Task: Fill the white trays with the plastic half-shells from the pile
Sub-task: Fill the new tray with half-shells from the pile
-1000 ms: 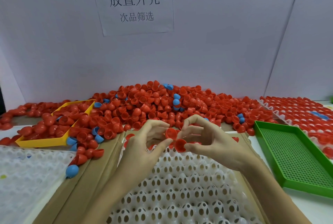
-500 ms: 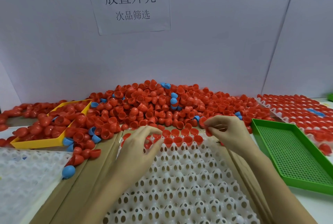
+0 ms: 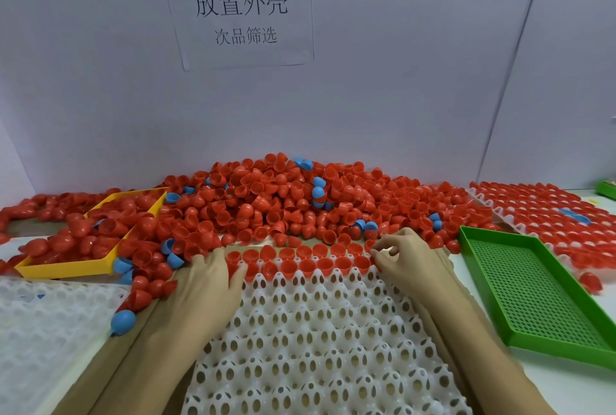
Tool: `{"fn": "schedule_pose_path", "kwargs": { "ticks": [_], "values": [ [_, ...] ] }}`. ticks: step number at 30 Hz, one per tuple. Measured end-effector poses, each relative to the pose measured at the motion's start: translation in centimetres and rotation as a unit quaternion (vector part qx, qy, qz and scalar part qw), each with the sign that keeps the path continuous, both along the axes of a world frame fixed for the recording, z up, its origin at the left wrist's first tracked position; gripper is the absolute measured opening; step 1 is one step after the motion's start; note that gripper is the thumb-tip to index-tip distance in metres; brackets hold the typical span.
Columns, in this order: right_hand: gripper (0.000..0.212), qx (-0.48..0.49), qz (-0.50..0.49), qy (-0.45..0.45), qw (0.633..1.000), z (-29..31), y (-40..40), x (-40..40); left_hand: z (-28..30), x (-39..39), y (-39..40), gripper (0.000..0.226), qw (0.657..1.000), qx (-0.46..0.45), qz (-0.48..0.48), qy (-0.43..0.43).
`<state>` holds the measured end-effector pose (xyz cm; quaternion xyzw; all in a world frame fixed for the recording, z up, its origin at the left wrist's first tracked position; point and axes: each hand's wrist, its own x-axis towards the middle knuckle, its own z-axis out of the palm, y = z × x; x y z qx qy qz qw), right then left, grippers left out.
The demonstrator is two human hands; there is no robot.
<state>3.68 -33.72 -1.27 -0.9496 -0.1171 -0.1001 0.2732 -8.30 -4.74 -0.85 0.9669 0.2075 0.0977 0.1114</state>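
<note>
red plastic shells [image 3: 286,201] are lying heaped in a pile just beyond both hands, with a few blue ones mixed in. two rows are already sitting in the tray [image 3: 320,341] at the fingertips; the rest of it, nearer than the hands, is standing empty. the left hand [image 3: 213,278] is resting flat, fingers straight, at the rows' left end. the right hand [image 3: 405,258] is curling at the right end, its fingertips [image 3: 378,256] seeming to be pinching a shell there. each shell is looking light, thin, stiff and slick, likely best taken by its rim. beyond the pile, a sign [image 3: 238,9] is reading "放置外壳" and "次品筛选".
</note>
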Motion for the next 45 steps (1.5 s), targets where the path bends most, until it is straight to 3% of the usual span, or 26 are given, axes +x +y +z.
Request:
{"fn": "schedule_pose_path", "kwargs": {
  "ticks": [7,12,15,18,22,26,29,33,37,41,45],
  "values": [
    [0.018,0.026,0.002,-0.004,1.0,0.3,-0.1,0.0,-0.5,0.7,0.2,0.043,0.996,-0.067,-0.016,-0.061],
    [0.021,0.141,0.005,-0.137,0.981,1.7,1.3,-0.3,-0.5,0.6,1.0,0.038,0.997,-0.031,-0.001,-0.074],
    [0.021,0.073,0.045,-0.108,0.99,2.3,2.9,0.9,-0.5,0.4,1.3,0.037,0.995,0.052,0.003,-0.085],
    [0.036,-0.05,0.091,-0.055,0.993,2.8,4.6,2.9,-0.4,0.3,1.5,0.039,0.989,0.114,-0.003,-0.097],
    [0.05,-0.209,0.176,0.011,0.962,3.1,6.4,5.5,-0.4,0.4,1.6,0.04,0.986,0.126,-0.022,-0.11],
    [0.039,-0.277,0.177,0.05,0.943,3.3,7.5,7.3,-0.3,0.5,1.7,0.038,0.983,0.123,-0.029,-0.132],
    [0.032,-0.202,0.157,0.02,0.966,3.1,7.4,7.4,-0.2,0.5,1.8,0.035,0.982,0.113,-0.036,-0.148],
    [0.038,-0.054,0.155,-0.035,0.986,3.4,6.4,5.7,0.1,0.6,1.3,0.026,0.972,0.063,-0.089,-0.209],
    [0.047,0.084,0.191,-0.054,0.976,3.4,5.9,2.1,0.9,0.2,-0.6,0.008,0.927,-0.125,-0.212,-0.281],
    [0.055,0.139,0.232,-0.07,0.96,2.9,5.8,-1.9,0.7,-0.3,-3.1,0.029,0.884,-0.261,-0.278,-0.269],
    [0.048,0.142,0.277,-0.083,0.947,2.6,5.6,-4.2,0.4,-0.4,-4.2,0.04,0.853,-0.333,-0.296,-0.271]
  ]
}}
